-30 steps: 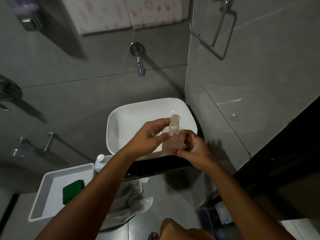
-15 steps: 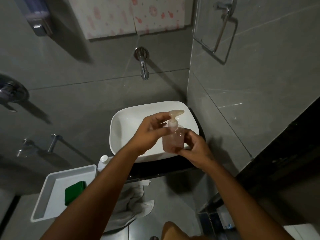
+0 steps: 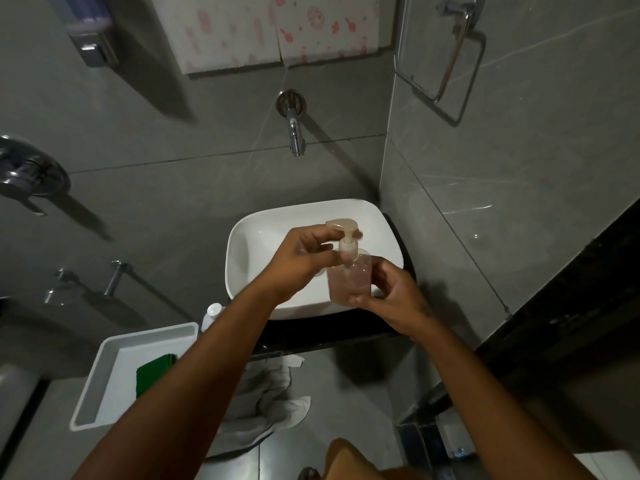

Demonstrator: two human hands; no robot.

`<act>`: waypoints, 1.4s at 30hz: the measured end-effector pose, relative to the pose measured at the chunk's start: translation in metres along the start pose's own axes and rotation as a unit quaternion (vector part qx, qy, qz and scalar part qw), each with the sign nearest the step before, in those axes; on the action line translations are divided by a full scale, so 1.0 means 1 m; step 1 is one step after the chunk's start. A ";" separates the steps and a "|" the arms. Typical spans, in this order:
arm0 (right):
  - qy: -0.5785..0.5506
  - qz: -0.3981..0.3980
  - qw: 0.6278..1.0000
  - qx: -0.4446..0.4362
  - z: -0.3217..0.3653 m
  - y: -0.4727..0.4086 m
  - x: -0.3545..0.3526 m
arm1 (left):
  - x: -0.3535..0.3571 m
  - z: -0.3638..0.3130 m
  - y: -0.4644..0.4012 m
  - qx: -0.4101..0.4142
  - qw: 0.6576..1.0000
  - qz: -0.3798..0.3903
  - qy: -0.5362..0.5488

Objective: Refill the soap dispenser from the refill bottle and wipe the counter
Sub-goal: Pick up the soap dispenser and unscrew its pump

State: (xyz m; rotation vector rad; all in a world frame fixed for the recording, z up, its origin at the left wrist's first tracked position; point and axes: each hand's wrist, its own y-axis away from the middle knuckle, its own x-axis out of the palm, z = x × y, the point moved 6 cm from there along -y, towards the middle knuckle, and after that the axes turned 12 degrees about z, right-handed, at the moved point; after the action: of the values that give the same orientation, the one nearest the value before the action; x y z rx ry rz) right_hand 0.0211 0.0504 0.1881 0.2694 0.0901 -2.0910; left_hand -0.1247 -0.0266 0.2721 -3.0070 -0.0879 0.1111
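Dim, grainy bathroom scene; hard shadows fall down-right from the chrome wall tap (image 3: pixel 293 128); glare streaks the glossy grey right-hand tiles (image 3: pixel 485 188); edges bend.

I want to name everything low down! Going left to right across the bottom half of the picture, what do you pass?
White tray → green cloth → white bottle → left hand → soap dispenser → right hand.
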 end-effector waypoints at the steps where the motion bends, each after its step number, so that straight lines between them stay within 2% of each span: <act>1: 0.000 0.000 1.000 0.001 0.000 0.000 0.000 | -0.001 0.000 0.000 -0.002 1.000 -0.009 -0.012; 4: 0.005 0.002 1.000 0.003 -0.001 0.000 0.001 | -0.003 0.001 -0.001 -0.028 0.995 -0.050 -0.080; 7: 0.012 0.000 1.000 0.003 -0.001 -0.001 0.000 | 0.004 0.000 -0.001 -0.020 0.999 0.012 -0.031; 9: 0.016 0.000 1.000 0.005 -0.001 -0.002 0.001 | 0.000 0.001 0.000 -0.017 0.999 -0.021 -0.020; 11: 0.015 0.002 1.000 0.008 -0.002 -0.003 0.000 | -0.006 0.003 -0.001 -0.034 0.993 -0.086 -0.074; 13: 0.021 0.004 1.000 0.009 -0.004 -0.005 0.001 | -0.004 0.005 -0.004 -0.039 0.990 -0.088 -0.102; 18: 0.030 0.000 0.999 0.016 -0.007 -0.007 -0.001 | -0.005 0.007 -0.001 -0.018 0.999 -0.037 -0.029; 23: 0.015 0.001 1.000 0.006 -0.010 -0.008 -0.004 | -0.027 -0.001 0.000 0.041 0.987 -0.144 0.048; 29: 0.013 -0.013 1.000 0.004 -0.010 -0.007 -0.011 | -0.052 -0.031 -0.004 0.088 0.966 -0.205 0.129; 35: -0.006 -0.032 0.999 0.010 -0.019 -0.002 -0.024 | -0.068 -0.018 0.029 0.090 0.916 -0.313 0.236; 39: -0.008 -0.055 0.998 0.032 -0.032 0.008 -0.035 | -0.041 0.057 0.077 -0.009 0.854 -0.416 0.313; 42: -0.015 -0.070 0.997 0.034 -0.041 0.017 -0.043 | 0.006 0.128 0.108 -0.109 0.812 -0.451 0.354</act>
State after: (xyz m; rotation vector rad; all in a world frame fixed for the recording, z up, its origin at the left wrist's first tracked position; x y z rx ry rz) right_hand 0.0626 0.0850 0.1592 0.2790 0.0197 -2.2388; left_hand -0.1232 -0.1171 0.1308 -2.6121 -1.4523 -1.1379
